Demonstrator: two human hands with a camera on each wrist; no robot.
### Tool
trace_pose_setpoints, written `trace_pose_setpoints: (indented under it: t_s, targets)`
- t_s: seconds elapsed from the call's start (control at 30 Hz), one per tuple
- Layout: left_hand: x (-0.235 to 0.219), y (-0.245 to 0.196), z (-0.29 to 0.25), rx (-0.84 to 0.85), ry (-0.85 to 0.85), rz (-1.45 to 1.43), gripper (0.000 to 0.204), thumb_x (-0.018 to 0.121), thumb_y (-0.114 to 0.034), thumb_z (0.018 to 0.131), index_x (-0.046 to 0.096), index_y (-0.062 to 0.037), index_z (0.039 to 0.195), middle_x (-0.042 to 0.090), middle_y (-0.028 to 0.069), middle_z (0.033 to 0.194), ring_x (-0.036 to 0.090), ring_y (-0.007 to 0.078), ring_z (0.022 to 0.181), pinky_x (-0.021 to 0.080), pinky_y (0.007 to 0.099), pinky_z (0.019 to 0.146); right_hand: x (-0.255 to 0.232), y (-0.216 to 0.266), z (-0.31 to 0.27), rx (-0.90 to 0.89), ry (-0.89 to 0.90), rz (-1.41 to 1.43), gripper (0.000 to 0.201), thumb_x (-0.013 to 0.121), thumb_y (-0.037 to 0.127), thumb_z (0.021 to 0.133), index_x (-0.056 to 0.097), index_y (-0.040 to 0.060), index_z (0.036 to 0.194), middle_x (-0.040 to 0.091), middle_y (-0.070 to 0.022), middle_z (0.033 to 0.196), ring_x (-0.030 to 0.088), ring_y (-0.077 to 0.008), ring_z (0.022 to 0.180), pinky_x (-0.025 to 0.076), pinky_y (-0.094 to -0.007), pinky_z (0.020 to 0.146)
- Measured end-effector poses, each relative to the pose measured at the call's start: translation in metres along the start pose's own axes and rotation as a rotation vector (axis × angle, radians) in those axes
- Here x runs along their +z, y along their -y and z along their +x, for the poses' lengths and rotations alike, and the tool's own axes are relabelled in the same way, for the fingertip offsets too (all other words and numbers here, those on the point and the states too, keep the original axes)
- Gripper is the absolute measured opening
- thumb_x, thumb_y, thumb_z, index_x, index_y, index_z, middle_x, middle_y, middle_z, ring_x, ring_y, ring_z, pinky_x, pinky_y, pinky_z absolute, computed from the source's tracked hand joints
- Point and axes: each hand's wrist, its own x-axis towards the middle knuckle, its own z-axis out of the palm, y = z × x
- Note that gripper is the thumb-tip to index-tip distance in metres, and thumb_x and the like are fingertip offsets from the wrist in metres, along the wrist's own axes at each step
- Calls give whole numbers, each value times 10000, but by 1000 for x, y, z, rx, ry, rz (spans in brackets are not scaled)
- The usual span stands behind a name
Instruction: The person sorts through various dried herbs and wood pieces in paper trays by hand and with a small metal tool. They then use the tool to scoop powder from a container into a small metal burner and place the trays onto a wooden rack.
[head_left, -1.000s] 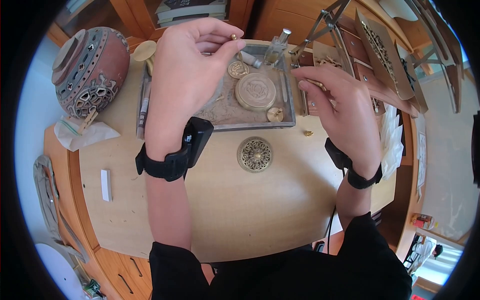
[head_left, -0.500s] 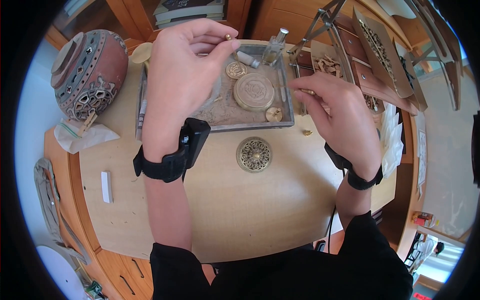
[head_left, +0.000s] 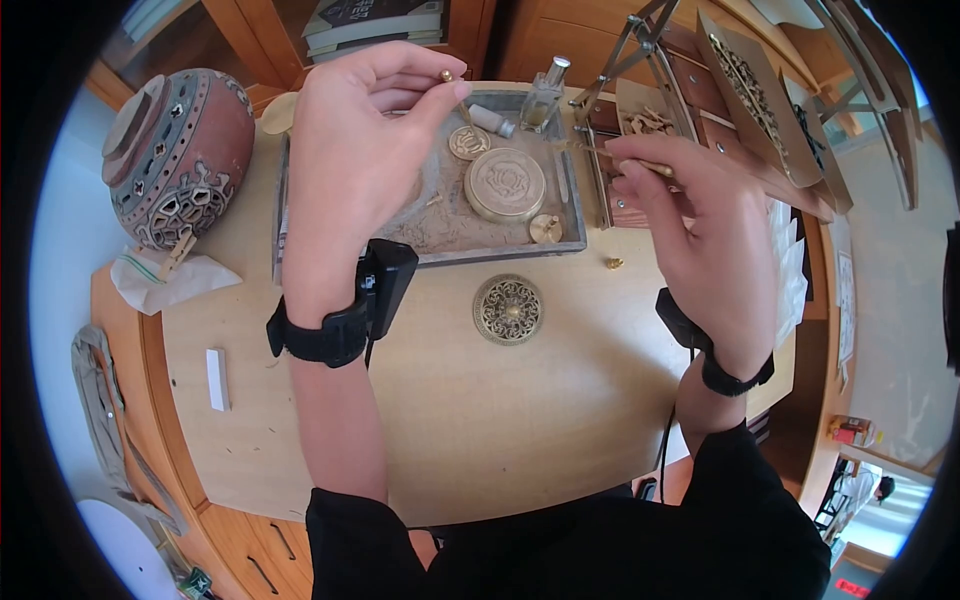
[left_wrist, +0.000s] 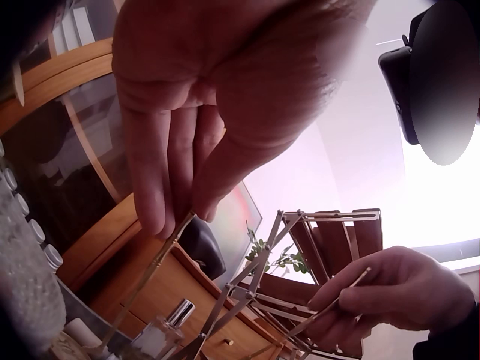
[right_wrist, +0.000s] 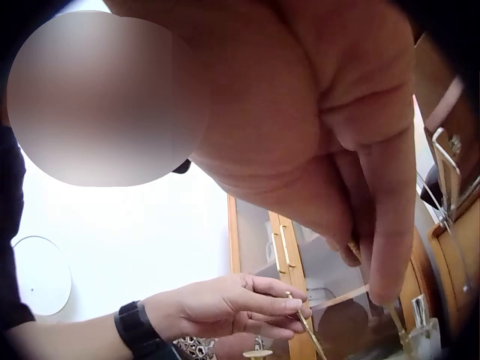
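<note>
My left hand [head_left: 350, 150] pinches a thin brass rod [left_wrist: 154, 266] between thumb and fingertips, its ball end just above the grip. The rod slants down toward a patterned brass disc [head_left: 469, 142] in the grey tray [head_left: 440, 259]. Between the thumb and fingers of my right hand [head_left: 715, 220] is a slender brass tool [head_left: 655, 168], whose thin end points left over the tray's right side. A round carved-lid box [head_left: 505, 184] and a small knobbed brass piece [head_left: 545, 229] sit in the tray, which has a powdery floor.
Behind the tools stand a glass bottle [head_left: 541, 98] and a small white tube [head_left: 491, 121]. An openwork brass lid [head_left: 508, 310] lies in front of the tray. A large patterned jar [head_left: 190, 150] is at left, a folding wooden rack [head_left: 700, 90] at right.
My left hand has shifted slightly left with the rod. The right hand dipped toward the tray, then rose and moved right; its tool's thin end now shows more plainly.
</note>
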Motion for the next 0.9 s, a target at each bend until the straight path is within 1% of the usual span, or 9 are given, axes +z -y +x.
trace_pose_setpoints:
  t_s: [0.07,0.17,0.3,0.47,0.6,0.67,0.8,0.87,0.9]
  targets:
    - [0,0,0,3,7,-3,203,746,-73,908,729,33,1080,747,66,972,703,100,876,564,233,811,9,-13,2,-137,-12,4,113,624,4,908,682,-41,995,689,-209,889,655,-407,819,520,-430,732]
    - [0,0,0,4,10,1,205,747,-74,910,728,33,1084,746,65,970,703,99,876,564,231,811,12,-16,5,-146,3,-30,120,617,7,912,675,-50,1000,688,-220,912,639,-435,860,511,-443,762]
    - [-1,1,0,5,11,-10,207,745,-72,911,727,34,1088,746,67,972,702,99,877,564,230,811,10,-14,4,-119,21,-37,121,615,9,911,672,-54,995,687,-223,918,641,-430,846,510,-447,756]
    - [-1,2,0,9,17,-19,211,744,-74,913,725,37,1092,744,71,982,702,103,881,563,230,811,-1,-5,-4,-87,101,-42,107,620,9,903,672,-53,973,673,-225,870,637,-428,822,508,-452,742]
    - [0,-1,0,-17,11,-17,213,745,-69,912,723,39,1094,743,74,985,701,106,892,559,226,815,-9,-3,-9,-116,132,-74,92,625,8,899,671,-48,956,666,-217,849,636,-425,808,509,-448,722]
    - [-1,-1,0,-20,8,-21,212,745,-67,911,724,39,1094,743,75,984,700,106,895,558,225,816,-17,0,-11,-84,265,-143,136,635,-3,920,698,-26,1039,723,-157,949,712,-285,784,586,-335,701]
    - [-1,0,1,-20,13,-30,210,745,-63,911,724,37,1094,744,82,1004,703,111,906,560,231,821,-27,1,-14,-150,302,-102,143,641,-9,919,703,-22,1046,726,-149,944,714,-269,781,588,-321,694]
    - [-1,1,0,-17,15,-41,210,745,-62,910,724,38,1093,744,84,1011,705,113,909,562,234,822,-30,1,-16,-111,222,-95,149,639,-4,925,710,-14,1056,726,-145,940,715,-253,781,588,-315,696]
    - [-1,1,1,-9,14,-42,208,746,-61,909,724,39,1090,745,88,1016,706,115,913,564,235,823,-30,1,-15,-106,223,-95,149,639,-4,925,710,-14,1056,726,-145,940,715,-253,781,588,-315,696]
